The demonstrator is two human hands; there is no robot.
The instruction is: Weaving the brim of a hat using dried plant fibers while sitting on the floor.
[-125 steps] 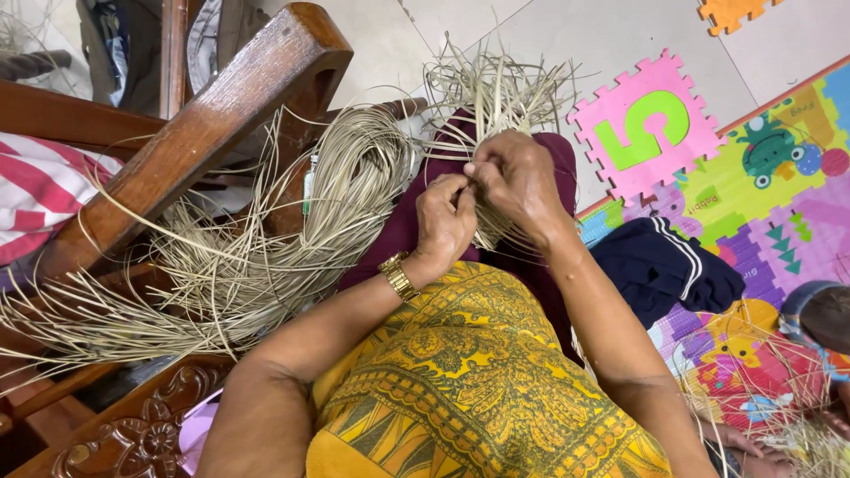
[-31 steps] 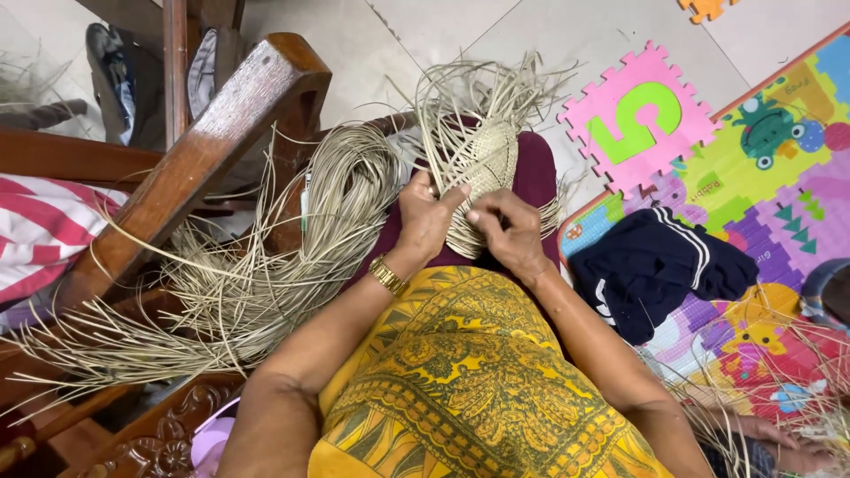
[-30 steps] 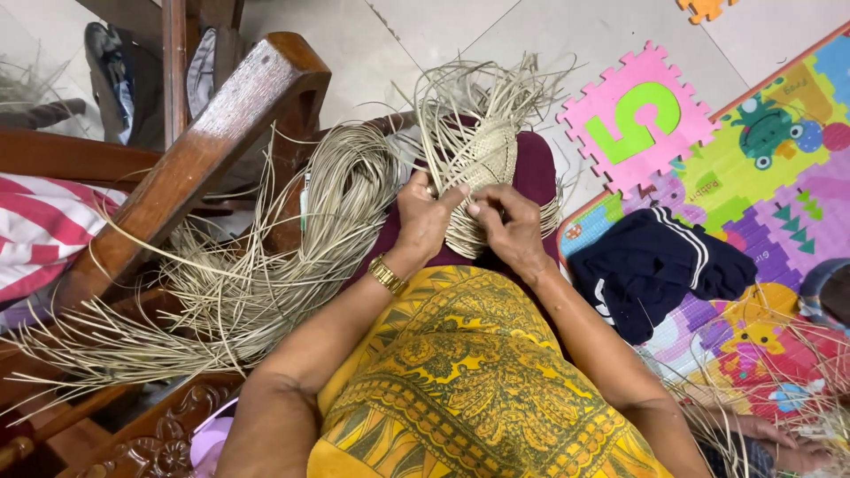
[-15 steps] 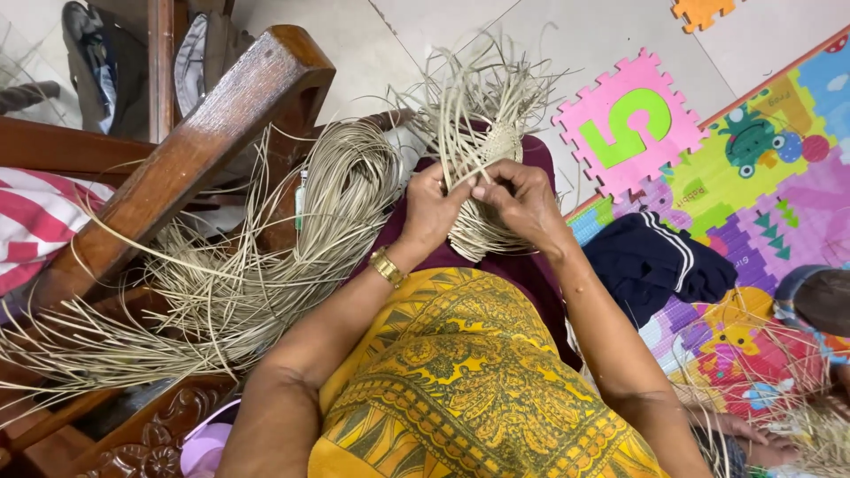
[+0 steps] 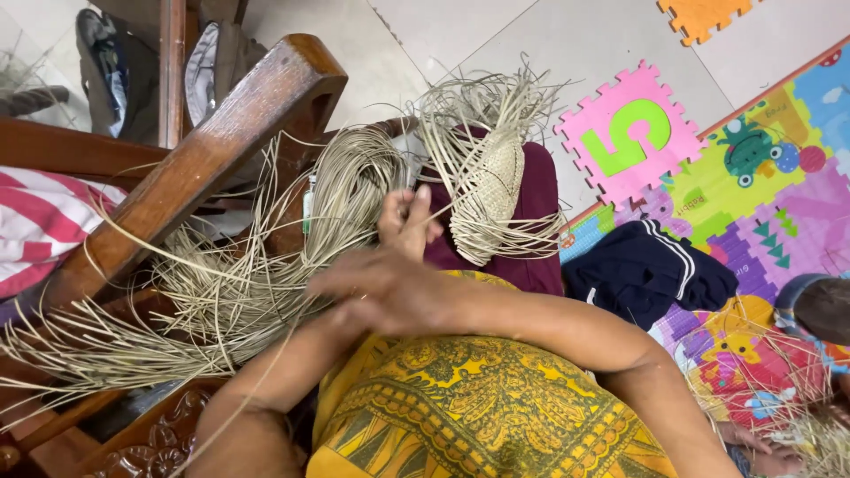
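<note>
The half-woven pale straw basket [image 5: 490,190] lies on the maroon lap. Just left of it, the left hand [image 5: 405,221] pinches one strand; the blurred right hand [image 5: 376,288] reaches across toward the loose pale straw bundle [image 5: 266,265], grip unclear.

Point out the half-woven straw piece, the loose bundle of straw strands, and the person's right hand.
Half-woven straw piece [image 5: 498,181], head view, on its woven middle.
Loose bundle of straw strands [image 5: 350,190], head view, on the looped part.
Right hand [image 5: 376,288], head view, on its back.
</note>
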